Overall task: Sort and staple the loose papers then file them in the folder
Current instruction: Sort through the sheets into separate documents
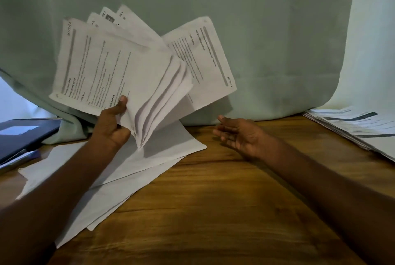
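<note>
Left hand pinches a fanned sheaf of printed papers, raised over the wooden table. Right hand hovers beside it, fingers loose, holding nothing. Blank sheets lie under the left arm. Dark folder at far left; another paper stack far right.

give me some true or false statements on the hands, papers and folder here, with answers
1. The left hand holds a fanned bunch of papers. True.
2. The right hand grips a stapler. False: it is open and holds nothing.
3. The dark folder lies at the table's left edge. True.
4. The wooden table bears no sheets. False: white sheets lie under the left arm, and another stack sits at the right.
</note>
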A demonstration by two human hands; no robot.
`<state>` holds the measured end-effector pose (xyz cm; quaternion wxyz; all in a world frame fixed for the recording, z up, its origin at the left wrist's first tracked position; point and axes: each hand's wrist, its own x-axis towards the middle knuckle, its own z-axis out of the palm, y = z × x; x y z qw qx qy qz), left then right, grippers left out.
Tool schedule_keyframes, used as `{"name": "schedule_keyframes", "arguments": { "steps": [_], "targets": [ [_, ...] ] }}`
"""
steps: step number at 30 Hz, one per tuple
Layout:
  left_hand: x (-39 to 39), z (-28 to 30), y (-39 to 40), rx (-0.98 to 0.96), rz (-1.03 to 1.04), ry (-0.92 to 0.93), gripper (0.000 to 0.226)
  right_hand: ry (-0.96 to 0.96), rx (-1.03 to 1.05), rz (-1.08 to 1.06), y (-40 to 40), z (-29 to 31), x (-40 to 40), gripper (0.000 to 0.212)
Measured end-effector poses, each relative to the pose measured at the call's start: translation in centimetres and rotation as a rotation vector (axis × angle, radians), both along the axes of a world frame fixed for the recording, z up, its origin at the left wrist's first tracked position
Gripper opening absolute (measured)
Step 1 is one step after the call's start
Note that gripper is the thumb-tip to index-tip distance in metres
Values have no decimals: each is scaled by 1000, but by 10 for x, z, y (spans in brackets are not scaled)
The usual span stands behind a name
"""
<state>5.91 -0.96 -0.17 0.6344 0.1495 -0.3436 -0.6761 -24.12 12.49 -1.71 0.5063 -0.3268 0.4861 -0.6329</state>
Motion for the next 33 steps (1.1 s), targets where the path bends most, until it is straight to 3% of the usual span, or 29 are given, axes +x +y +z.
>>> {"name": "schedule_keyframes", "arguments": {
  "steps": [1,2,6,9,13,17,25,30,33],
  "targets": [
    [0,1,2,12,-11,-1,83,2,-11,2,0,0,1,41],
    [-1,2,4,2,-18,6,88,5,-36,11,0,1,2,45],
    [-17,2,14,-28,19,-10,39,25,-152,81,-1,5,8,62],
    [-29,-3,20,-62,-7,-71,33,-70,-166,81,-5,1,5,63],
    [-36,-9,24,-76,-60,-138,48,-183,-214,54,-7,0,-4,44],
    [-34,-10,21,-89,-49,-175,56,-60,-299,-91,-4,8,-9,34],
    [-24,-3,24,-132,70,-261,37,149,-455,-454,12,40,-57,15],
    [-24,-3,24,-164,78,-254,38,146,-471,-421,22,46,-70,14],
    [-24,-5,20,-197,117,-247,52,163,-450,-364,21,46,-67,21]
  ]
}}
